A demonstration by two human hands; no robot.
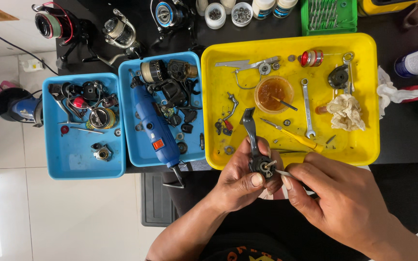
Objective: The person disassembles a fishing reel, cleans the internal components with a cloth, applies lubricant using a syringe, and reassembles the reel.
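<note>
— What does the left hand point(242, 178) have?

— It is clenched round a black fishing-reel body point(259, 162), a matte, knobbly casting with a long flat stem point(248, 123) rising from it over the front lip of the yellow tray point(368, 96). The thumb lies across its underside.

— And the right hand point(337, 195)?

— Its thumb and forefinger pinch a thin metal tool point(280, 172), pale and shiny, with its tip at a small light-coloured round part on the reel body's face. What kind of tool it is, I cannot tell.

— Where is the work held?

— In the air just below the tray's near edge, above the person's dark lap.

— What lies in the tray?

— Smooth glossy plastic carrying a clear round cup of amber grease point(273, 92) with a stick in it, a slim steel spanner point(307, 108), a yellow-handled screwdriver point(296, 137), a crumpled stained tissue point(347, 111), a red ribbed spool point(311, 58), a bent wire bail point(247, 67) and scattered washers.

— Further left?

— Two blue plastic trays. The nearer one point(192, 153) holds a blue rotary tool point(153, 128) and dark reel pieces; the far one point(71, 162) holds gears, small rings and red-tipped bits.

— Behind them?

— On the black bench point(402, 140), whole spinning reels point(119, 31), small jars point(242, 13) of hardware and a green bit case point(329, 16).
</note>
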